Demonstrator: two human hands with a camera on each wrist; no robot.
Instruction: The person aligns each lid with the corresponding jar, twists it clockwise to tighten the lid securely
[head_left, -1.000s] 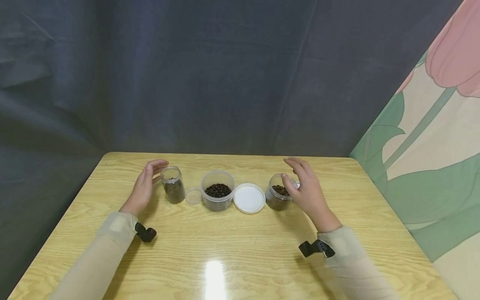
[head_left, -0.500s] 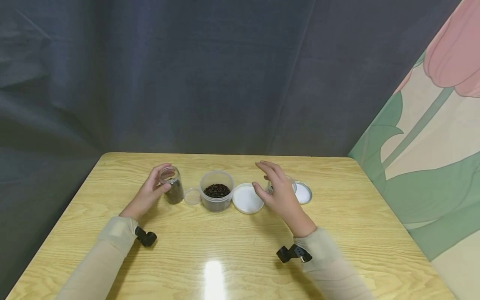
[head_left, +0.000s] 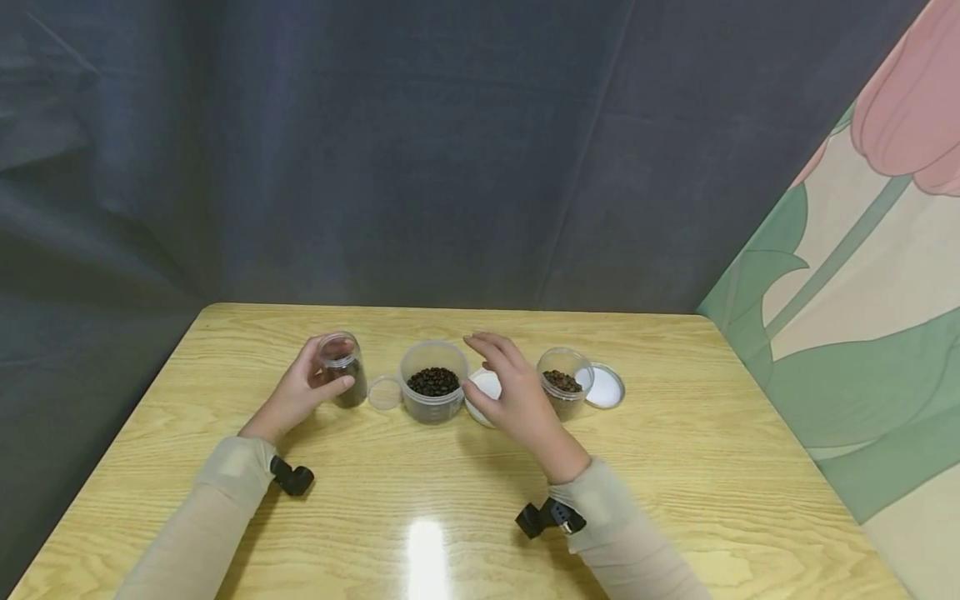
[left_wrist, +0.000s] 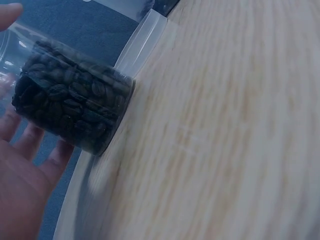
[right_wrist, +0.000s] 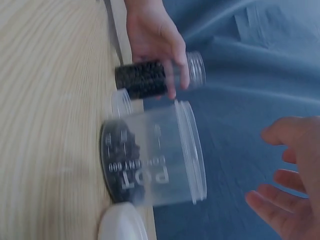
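Note:
My left hand (head_left: 296,396) grips a tall clear jar (left_wrist: 70,95) of dark coffee beans, thumb on the near side and fingers behind. The jar stands upright and uncapped on the table. Right of it are a small clear lid (head_left: 385,393) and an open plastic tub (right_wrist: 172,155) with dark beans (head_left: 433,382) in its bottom. My right hand (head_left: 517,402) hovers near the tub's right side with fingers spread, holding nothing. It partly covers a white lid (head_left: 487,383). In the right wrist view its thumb and fingers are apart from the tub.
Farther right stands an open clear jar (head_left: 566,407) of browner beans. A white lid with a metallic rim (head_left: 607,387) lies beside it. The wooden table (head_left: 360,517) ends at a dark curtain (head_left: 450,167), with a floral cloth (head_left: 862,333) at the right.
My right hand has moved left, from the right-hand jar to above the white lid near the tub. My left hand has closed round the tall jar, its thumb now across the front.

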